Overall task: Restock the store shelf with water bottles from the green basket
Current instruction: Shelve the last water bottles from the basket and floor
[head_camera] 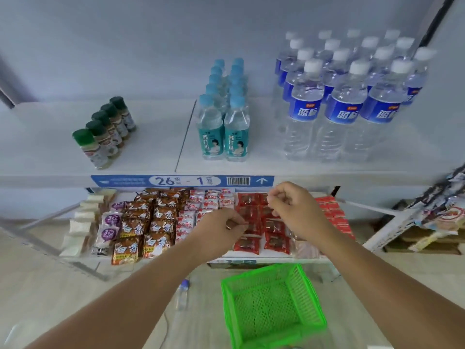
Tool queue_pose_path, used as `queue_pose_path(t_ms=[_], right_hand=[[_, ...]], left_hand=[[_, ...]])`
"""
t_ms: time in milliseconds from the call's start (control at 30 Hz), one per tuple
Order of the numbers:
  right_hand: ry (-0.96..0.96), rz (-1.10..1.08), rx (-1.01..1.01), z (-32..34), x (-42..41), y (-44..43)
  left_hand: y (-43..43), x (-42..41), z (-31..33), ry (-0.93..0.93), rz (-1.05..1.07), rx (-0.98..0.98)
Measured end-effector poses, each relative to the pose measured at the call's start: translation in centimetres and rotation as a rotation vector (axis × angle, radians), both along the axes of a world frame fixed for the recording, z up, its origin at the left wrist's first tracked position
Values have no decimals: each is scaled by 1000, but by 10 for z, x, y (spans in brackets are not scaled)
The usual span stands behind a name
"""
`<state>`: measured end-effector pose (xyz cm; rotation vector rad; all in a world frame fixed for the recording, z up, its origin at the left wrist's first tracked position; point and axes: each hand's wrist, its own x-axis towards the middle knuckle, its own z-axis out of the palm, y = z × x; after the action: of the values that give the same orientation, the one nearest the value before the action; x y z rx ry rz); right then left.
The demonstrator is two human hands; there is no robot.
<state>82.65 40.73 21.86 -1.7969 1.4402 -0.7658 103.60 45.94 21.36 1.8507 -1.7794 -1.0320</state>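
The green basket [273, 306] sits on the floor below the shelf, and I see no bottles inside it. Large water bottles with blue labels and white caps [344, 102] stand in rows at the right of the white shelf [151, 147]. Smaller bottles with teal labels [224, 117] stand in two rows at its middle. My left hand [221, 229] and my right hand [294, 205] hover in front of the lower shelf, both loosely curled with nothing in them. A single small bottle with a blue cap [183, 293] lies on the floor left of the basket.
Spice jars with green lids [105, 129] line the shelf's left side. The lower shelf holds snack and noodle packets [151, 222] and red packets [261, 230]. A blue shelf label [182, 181] marks the edge. Another rack with goods [440, 217] stands at the right.
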Motion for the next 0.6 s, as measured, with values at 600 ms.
queue_pose_path(t_ms=[600], right_hand=[[44, 116, 253, -93, 203, 86]], left_hand=[[80, 223, -96, -88, 95, 228]])
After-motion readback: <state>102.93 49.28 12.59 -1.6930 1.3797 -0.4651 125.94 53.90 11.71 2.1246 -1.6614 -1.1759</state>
